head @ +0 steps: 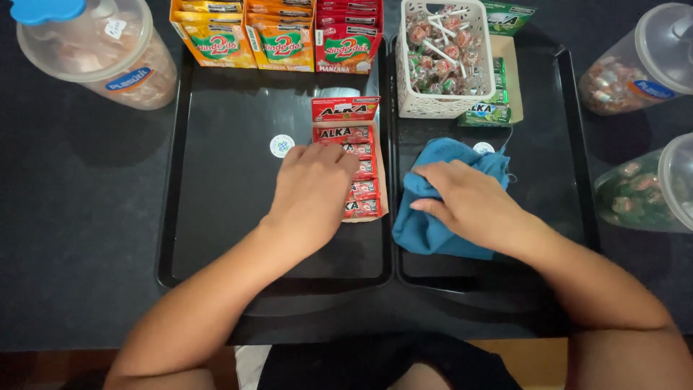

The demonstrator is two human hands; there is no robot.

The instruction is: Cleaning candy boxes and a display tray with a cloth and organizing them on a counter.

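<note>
Nearest the camera, two bare forearms reach over the dark desk [86, 217]. Two black rectangular plastic trays [216, 267] lie side by side. Three clear round plastic jars of wrapped sweets [635, 65] stand at right; one clear jar with a blue lid [94, 43] stands at upper left. A white perforated plastic basket of lollipops [447, 61] sits on the right tray beside a green open carton of candy rolls [491, 108]. Three boxes of sachets [281, 36], two orange and one red, line the left tray's far edge. The right hand [473, 206] presses a crumpled blue cloth [426, 231], grip loosely curled over it. The left hand [314, 191] rests flat, fingers extended and closed on nothing, on the red open carton of candy rolls [354, 137] at the left tray's right edge; about five rolls show. Risk: a sideways push may spill rolls, since the carton is open-topped.
</note>
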